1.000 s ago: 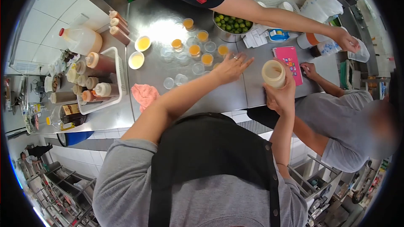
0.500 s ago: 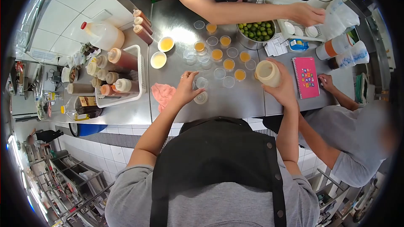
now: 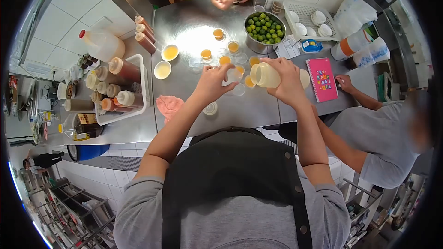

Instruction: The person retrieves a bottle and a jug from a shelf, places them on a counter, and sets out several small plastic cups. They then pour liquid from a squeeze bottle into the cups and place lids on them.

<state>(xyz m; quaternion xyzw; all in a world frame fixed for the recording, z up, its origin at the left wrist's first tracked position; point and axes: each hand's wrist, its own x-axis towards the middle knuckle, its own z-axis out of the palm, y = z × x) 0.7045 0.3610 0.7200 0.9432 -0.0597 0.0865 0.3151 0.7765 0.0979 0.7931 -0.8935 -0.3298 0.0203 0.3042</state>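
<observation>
My right hand [image 3: 284, 80] is wrapped round a pale wide-mouthed bottle [image 3: 266, 75], tilted on its side with its mouth to the left. My left hand [image 3: 216, 83] pinches a small clear cup [image 3: 230, 77] just left of that mouth. Small cups of orange liquid [image 3: 224, 60] and round clear lids [image 3: 241, 58] lie just beyond my hands. Near the front edge a round white lid [image 3: 210, 108] rests on the steel counter [image 3: 240, 114].
A pink cloth [image 3: 169, 106] and a white basket of sauce bottles [image 3: 146, 93] are left. Two white bowls [image 3: 170, 53] stand behind. A pot of limes [image 3: 266, 28] and pink notebook [image 3: 322, 80] are right. One person works opposite; another's hand [image 3: 345, 84] rests at right.
My left hand has taken hold of a clear cup and lifted it. My right hand has tipped the bottle leftward. The person opposite has drawn back and now handles a plastic bag.
</observation>
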